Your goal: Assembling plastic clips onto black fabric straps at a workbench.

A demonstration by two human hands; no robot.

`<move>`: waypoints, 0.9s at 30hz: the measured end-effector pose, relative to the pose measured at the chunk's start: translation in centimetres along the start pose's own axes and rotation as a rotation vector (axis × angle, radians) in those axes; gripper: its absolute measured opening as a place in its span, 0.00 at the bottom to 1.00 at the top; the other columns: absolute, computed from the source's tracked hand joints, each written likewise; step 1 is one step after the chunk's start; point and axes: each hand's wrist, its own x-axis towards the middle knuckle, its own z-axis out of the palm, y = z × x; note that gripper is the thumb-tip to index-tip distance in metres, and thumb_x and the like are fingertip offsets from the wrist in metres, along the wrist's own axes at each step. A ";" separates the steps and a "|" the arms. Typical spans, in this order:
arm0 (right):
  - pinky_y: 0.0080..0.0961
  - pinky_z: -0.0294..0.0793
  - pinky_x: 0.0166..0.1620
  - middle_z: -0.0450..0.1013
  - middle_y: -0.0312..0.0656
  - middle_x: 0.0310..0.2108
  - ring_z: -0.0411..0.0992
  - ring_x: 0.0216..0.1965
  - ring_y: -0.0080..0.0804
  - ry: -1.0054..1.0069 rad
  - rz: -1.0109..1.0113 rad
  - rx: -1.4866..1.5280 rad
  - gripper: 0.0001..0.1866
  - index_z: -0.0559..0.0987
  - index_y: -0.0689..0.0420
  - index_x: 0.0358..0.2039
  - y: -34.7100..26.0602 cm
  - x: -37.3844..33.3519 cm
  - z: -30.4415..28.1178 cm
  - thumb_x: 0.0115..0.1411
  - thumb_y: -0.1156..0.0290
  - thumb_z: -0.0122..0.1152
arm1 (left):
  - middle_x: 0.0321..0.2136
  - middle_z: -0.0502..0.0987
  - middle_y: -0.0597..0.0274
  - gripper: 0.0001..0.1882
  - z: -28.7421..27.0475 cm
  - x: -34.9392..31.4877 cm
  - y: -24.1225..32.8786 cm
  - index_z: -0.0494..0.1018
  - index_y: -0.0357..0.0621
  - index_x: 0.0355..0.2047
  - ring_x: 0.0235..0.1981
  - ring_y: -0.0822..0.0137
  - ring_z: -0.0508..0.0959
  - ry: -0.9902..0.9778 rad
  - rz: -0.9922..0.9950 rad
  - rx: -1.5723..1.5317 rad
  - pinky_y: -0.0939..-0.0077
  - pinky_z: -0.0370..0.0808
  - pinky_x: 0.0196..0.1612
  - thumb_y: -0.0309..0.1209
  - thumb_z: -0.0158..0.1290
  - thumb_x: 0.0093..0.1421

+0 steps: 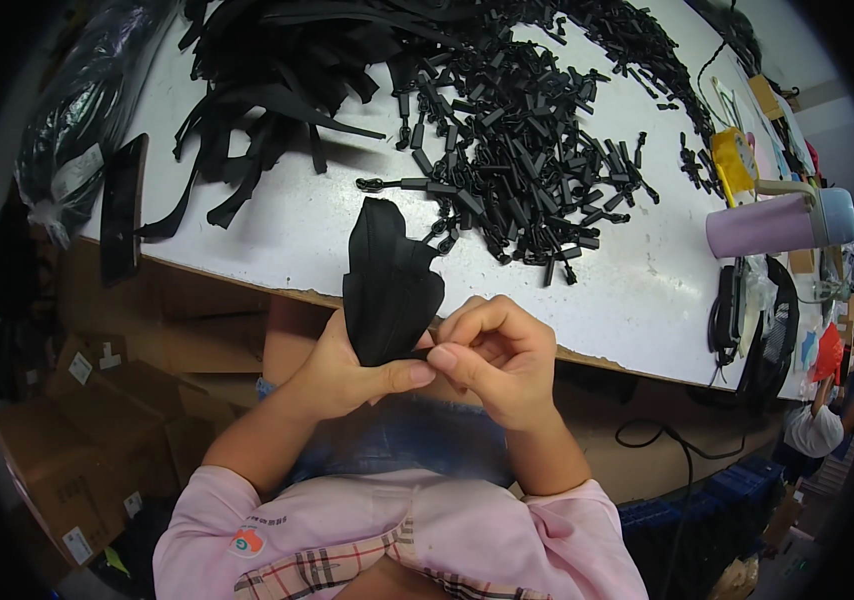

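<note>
My left hand (342, 375) is closed round a folded bundle of black zipper strips (387, 285), which stands up past the table's front edge. Its thumb presses near the bundle's lower end. Close beside it, my right hand (502, 365) pinches at that lower end with thumb and forefinger. What lies between those fingertips is mostly hidden; it looks like the end of a strip. Just beyond the hands, a heap of small black zipper pulls (522, 150) spreads over the white table (277, 255). One pull (407, 185) lies out at the heap's left side.
More black strips (287, 60) pile at the far left, near a dark flat bar (124, 210) and a clear plastic bag (77, 130). A lilac tumbler (762, 228) and yellow tape dispenser (734, 165) stand right. Cardboard boxes (97, 440) sit lower left; another person (815, 430) is far right.
</note>
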 end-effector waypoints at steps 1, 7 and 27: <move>0.08 0.63 0.21 0.67 0.37 0.23 0.64 0.21 0.13 0.025 0.017 -0.097 0.05 0.68 0.64 0.23 0.0 -0.2 -0.3 0.47 0.83 0.55 | 0.24 0.68 0.67 0.15 0.0 0.1 0.2 0.66 0.40 0.31 0.19 0.80 0.67 -0.033 0.008 0.020 0.88 0.65 0.20 0.27 0.58 0.43; 0.08 0.64 0.20 0.68 0.39 0.21 0.66 0.19 0.15 0.061 0.075 -0.073 0.04 0.70 0.66 0.27 -0.5 -0.8 0.1 0.49 0.82 0.54 | 0.23 0.69 0.64 0.12 1.0 0.2 0.0 0.65 0.38 0.30 0.20 0.78 0.69 0.024 0.128 -0.032 0.86 0.67 0.22 0.27 0.54 0.46; 0.09 0.57 0.16 0.67 0.37 0.16 0.61 0.14 0.13 0.109 0.382 0.128 0.03 0.71 0.64 0.25 0.2 -2.0 -0.8 0.49 0.78 0.53 | 0.25 0.69 0.64 0.08 0.7 0.3 -1.1 0.71 0.39 0.29 0.23 0.74 0.68 -0.061 0.901 0.724 0.84 0.65 0.26 0.25 0.53 0.46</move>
